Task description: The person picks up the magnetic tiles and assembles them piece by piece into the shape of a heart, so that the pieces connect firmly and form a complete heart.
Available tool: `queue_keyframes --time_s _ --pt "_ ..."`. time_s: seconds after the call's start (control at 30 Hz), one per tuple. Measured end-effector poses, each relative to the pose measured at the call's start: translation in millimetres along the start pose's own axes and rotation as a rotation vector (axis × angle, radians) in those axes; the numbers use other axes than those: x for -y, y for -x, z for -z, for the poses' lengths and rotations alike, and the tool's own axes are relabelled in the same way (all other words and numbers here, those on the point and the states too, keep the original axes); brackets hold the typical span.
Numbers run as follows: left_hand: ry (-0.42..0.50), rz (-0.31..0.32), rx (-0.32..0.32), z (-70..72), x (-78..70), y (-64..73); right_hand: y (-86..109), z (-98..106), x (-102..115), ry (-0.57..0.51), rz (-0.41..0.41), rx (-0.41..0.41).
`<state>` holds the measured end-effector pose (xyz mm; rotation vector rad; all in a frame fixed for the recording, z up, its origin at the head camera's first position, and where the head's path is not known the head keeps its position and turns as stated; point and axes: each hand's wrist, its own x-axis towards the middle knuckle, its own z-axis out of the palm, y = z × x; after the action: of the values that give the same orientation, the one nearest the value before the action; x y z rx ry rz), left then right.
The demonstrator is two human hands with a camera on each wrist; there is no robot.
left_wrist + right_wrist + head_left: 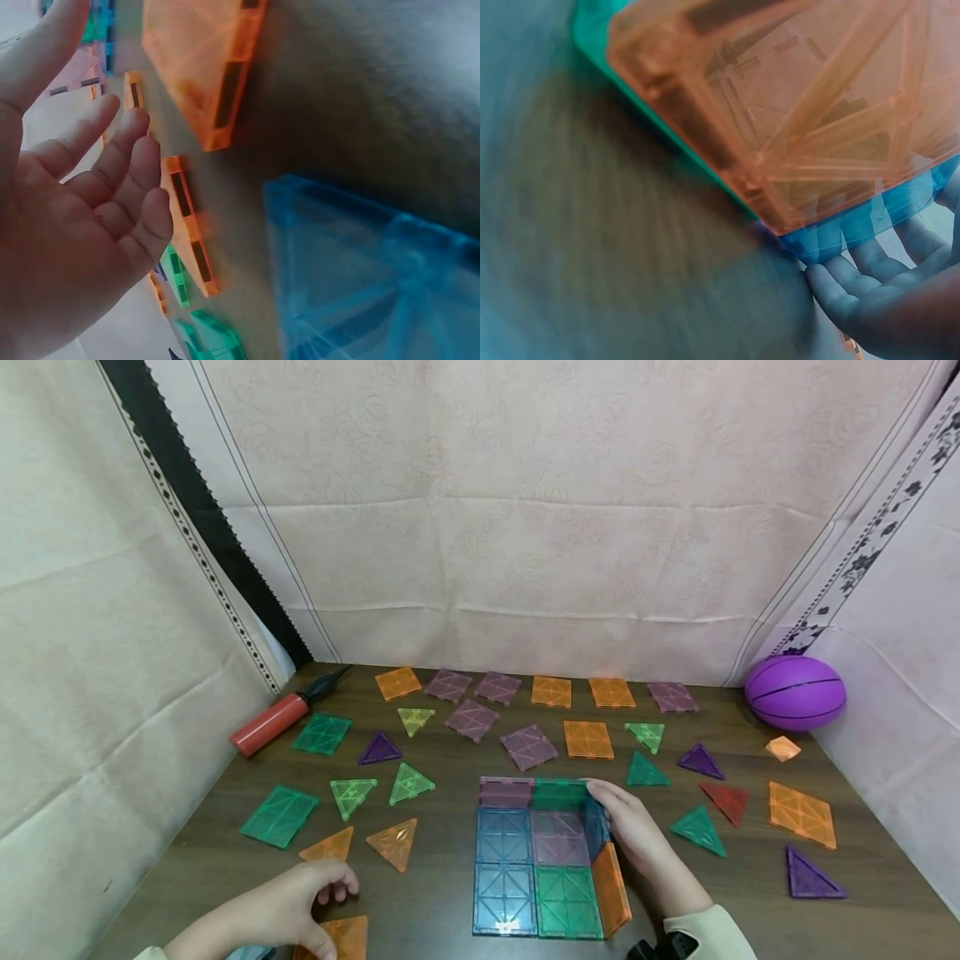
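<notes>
In the head view a structure of magnetic tiles lies at the front centre: two blue base tiles (503,893), a green base tile (567,902) and a purple one (559,838). Upright tiles line its back and right side, among them a blue wall tile (596,827) and an orange wall tile (611,892). My right hand (626,827) rests along the outside of the blue wall, fingers extended and visible through it in the right wrist view. At the front left, my left hand (292,897) hovers by an orange square tile (348,937), fingers loosely bent, palm bare.
A blue tile (375,277) lies near the left hand. Loose triangles and squares spread around the structure, including a large green square (281,816) and an orange triangle (393,843). A red hand pump (270,724) lies back left; a purple ball (795,692) sits back right.
</notes>
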<state>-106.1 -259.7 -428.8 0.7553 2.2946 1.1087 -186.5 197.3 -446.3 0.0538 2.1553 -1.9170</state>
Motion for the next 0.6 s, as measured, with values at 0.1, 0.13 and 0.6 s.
queue_keyframes --time_s 0.1,0.13,0.6 --pt "-0.089 -0.03 0.008 -4.0 9.1 2.4 -0.3 -0.1 -0.5 -0.007 0.006 0.004" --pt "-0.122 -0.036 0.008 -5.9 10.5 2.7 -0.3 -0.1 -0.5 -0.009 0.007 0.005" --pt "-0.291 0.03 0.024 -13.0 3.0 -1.9 0.7 0.5 -1.5 -0.023 0.005 0.007"
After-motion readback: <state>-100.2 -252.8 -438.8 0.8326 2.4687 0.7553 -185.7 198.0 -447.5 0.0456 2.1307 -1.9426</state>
